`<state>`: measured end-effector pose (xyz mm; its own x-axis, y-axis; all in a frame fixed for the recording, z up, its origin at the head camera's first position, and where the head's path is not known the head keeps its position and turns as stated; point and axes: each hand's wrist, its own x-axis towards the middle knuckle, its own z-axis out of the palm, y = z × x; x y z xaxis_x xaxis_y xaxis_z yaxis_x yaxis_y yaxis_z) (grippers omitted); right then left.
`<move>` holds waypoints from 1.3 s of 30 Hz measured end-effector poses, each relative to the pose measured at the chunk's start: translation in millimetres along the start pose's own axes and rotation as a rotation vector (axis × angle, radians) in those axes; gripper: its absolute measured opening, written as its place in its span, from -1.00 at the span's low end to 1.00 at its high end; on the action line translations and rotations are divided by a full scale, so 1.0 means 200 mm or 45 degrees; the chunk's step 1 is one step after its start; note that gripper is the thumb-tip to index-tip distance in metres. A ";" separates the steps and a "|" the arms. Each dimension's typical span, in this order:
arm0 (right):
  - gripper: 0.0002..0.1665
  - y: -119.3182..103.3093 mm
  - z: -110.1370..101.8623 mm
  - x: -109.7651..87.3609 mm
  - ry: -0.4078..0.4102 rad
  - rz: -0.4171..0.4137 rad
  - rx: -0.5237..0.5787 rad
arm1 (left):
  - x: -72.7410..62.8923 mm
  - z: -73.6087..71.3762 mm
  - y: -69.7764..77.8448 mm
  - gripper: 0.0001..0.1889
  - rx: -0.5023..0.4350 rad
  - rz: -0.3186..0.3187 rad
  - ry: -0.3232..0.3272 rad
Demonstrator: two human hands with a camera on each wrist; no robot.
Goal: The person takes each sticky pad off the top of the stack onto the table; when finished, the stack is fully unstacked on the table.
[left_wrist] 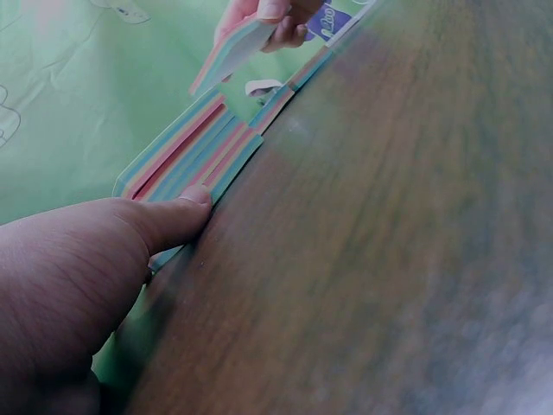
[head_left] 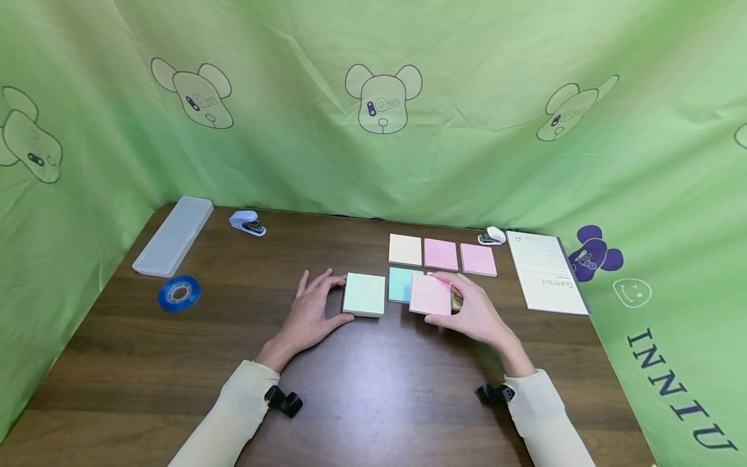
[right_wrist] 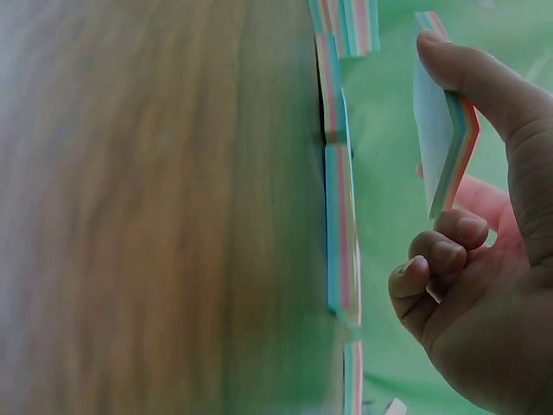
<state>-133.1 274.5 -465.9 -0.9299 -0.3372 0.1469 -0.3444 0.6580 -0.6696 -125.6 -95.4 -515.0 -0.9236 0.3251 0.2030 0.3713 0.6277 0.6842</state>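
My right hand [head_left: 480, 312] pinches a sticky note pad [head_left: 430, 295] with a pink top sheet between thumb and fingers, raised over the table. Coloured layers show along its edge in the right wrist view. Partly behind it lie a blue sticky note pad [head_left: 404, 284] and another pad, mostly hidden. My left hand [head_left: 310, 316] holds the left side of a thick sticky note stack [head_left: 364, 294] with a pale green top, thumb at the near corner and index finger at the far one. In the left wrist view, the thumb [left_wrist: 177, 220] rests against its striped side.
A cream pad [head_left: 405, 250] and two pink pads [head_left: 440, 253] form the back row. Beyond are a white stapler [head_left: 492, 236] and a notebook [head_left: 548, 272]. At left lie a translucent case [head_left: 175, 237], blue tape roll [head_left: 179, 294] and lilac stapler [head_left: 248, 222]. Green cloth surrounds the table.
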 end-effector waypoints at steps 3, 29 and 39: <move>-0.02 0.04 -0.02 -0.01 -0.001 0.004 0.045 | 0.00 0.00 0.00 -0.22 0.001 0.000 0.003; -0.03 0.27 -0.24 -0.13 -0.007 0.092 0.136 | 0.00 0.00 0.01 -0.17 0.006 0.019 0.025; 0.03 0.33 -0.33 -0.17 -0.075 0.164 -0.083 | -0.01 0.00 0.00 -0.16 0.011 0.012 0.014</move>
<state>-131.7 373.0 -467.1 -0.9585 -0.2845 0.0187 -0.2319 0.7400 -0.6314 -124.6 -95.2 -515.4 -0.9211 0.3232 0.2169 0.3806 0.6311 0.6759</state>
